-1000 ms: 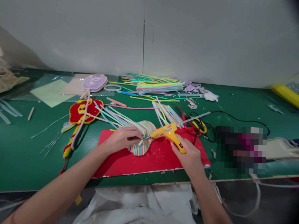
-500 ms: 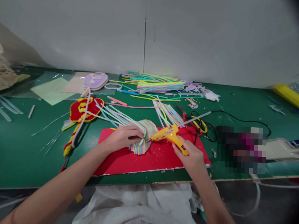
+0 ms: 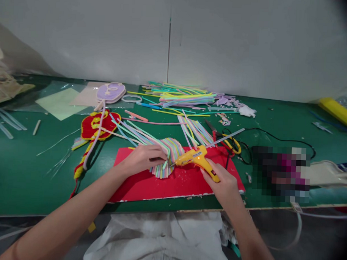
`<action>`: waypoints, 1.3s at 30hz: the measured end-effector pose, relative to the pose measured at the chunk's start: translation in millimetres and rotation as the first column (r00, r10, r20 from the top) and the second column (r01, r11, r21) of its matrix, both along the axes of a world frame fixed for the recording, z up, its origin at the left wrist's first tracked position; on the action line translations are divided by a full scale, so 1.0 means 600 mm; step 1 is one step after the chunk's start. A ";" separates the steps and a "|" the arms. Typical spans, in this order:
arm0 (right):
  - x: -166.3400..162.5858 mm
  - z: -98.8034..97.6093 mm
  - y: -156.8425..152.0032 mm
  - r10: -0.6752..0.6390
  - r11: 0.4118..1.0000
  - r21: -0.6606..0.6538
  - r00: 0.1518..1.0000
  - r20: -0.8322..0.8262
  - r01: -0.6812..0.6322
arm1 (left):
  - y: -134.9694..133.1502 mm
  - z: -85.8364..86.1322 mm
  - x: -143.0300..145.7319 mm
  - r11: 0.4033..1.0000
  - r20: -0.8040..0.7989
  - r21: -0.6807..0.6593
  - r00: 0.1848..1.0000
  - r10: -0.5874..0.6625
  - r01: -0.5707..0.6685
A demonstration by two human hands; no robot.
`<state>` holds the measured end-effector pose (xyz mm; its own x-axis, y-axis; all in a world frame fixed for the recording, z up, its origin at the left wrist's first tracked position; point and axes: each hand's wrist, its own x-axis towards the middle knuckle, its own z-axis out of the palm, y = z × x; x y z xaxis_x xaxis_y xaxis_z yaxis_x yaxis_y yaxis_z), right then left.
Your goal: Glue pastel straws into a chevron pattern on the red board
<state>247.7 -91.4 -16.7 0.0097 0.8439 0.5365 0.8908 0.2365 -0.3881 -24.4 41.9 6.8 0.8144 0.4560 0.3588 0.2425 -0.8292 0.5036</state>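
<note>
My right hand (image 3: 221, 183) grips the handle of a yellow hot glue gun (image 3: 196, 158), whose nozzle touches a fan of pastel strips (image 3: 168, 152). This fan lies on a red foam sheet (image 3: 177, 181) near the table's front edge. My left hand (image 3: 144, 158) presses down on the fan's left side, its fingers closed over the strips. Long loose ends of the strips spread away to the left and back.
On the green table (image 3: 26, 170) lie a red and yellow ornament (image 3: 98, 127), a lilac ornament (image 3: 110, 91), a pile of coloured strips (image 3: 182, 96), scissors with yellow handles (image 3: 228, 141), a black cord (image 3: 275, 139) and a yellow roll (image 3: 337, 113). A white wall rises behind.
The glue gun's nozzle has slid slightly down and right along the fan's edge. My left hand has stayed on the strips. The view has shifted a little.
</note>
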 end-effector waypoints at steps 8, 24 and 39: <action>0.001 0.002 -0.004 0.023 1.000 -0.010 1.000 -0.008 -0.023 | 0.001 -0.001 -0.001 1.000 0.004 0.004 1.000 -0.013 0.013; 0.012 0.003 -0.010 0.049 0.997 -0.058 0.999 0.006 -0.049 | -0.002 0.003 0.000 0.998 -0.012 0.055 1.000 -0.013 0.013; 0.034 0.019 -0.010 -0.053 0.997 0.050 0.997 0.049 0.050 | -0.008 0.009 0.002 0.996 0.040 -0.066 0.998 -0.055 0.058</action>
<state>268.1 -97.3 -5.3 0.0244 0.8155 0.5782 0.9204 0.2075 -0.3314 -23.2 36.9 12.2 0.8259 0.4338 0.3603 0.1756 -0.8050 0.5667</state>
